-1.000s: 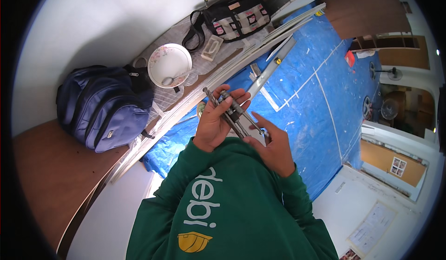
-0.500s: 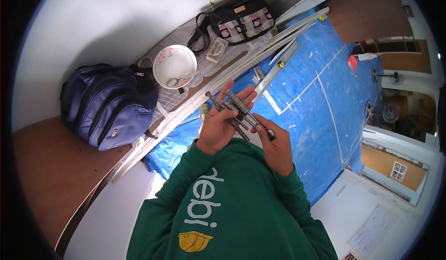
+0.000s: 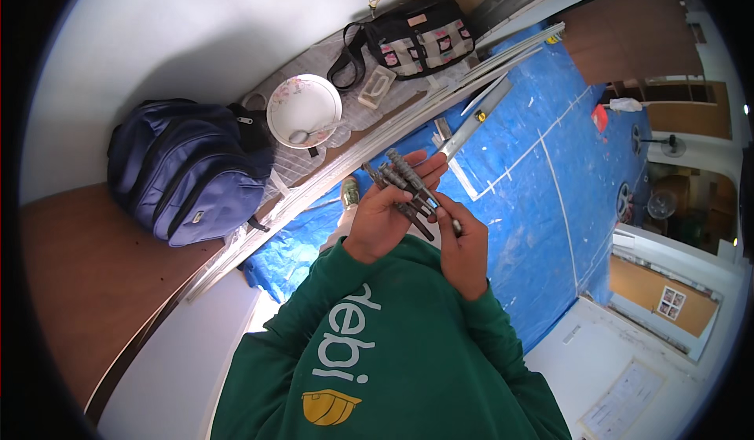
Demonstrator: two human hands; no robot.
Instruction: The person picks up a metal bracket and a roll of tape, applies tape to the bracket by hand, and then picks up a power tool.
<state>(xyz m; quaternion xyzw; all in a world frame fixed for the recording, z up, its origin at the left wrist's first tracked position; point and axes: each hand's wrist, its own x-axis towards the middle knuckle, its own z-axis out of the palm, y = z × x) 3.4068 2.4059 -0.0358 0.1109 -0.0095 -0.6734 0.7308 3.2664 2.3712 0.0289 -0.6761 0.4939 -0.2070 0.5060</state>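
Several grey metal drill bits [image 3: 402,179] with spiral-grooved ends lie in a bunch across my left hand [image 3: 374,226]. Its thumb presses down over them while the fingers stretch out underneath. To the right, my right hand [image 3: 465,250] has its fingertips closed on the lower end of a drill bit, against the bunch. Part of that bit is covered by the fingers. Both hands are close together in front of my green sweatshirt [image 3: 393,338].
A ledge at the upper left bears a dark blue backpack [image 3: 192,177], a white bowl [image 3: 290,98] with a spoon [image 3: 302,136], and a black patterned bag [image 3: 420,39]. Blue sheeting [image 3: 518,220] covers the floor on the right, with a long metal level [image 3: 475,122] on it.
The view has shifted slightly. In my left hand the drill bits sit a little more fanned out, and my right fingertips remain at their lower ends.
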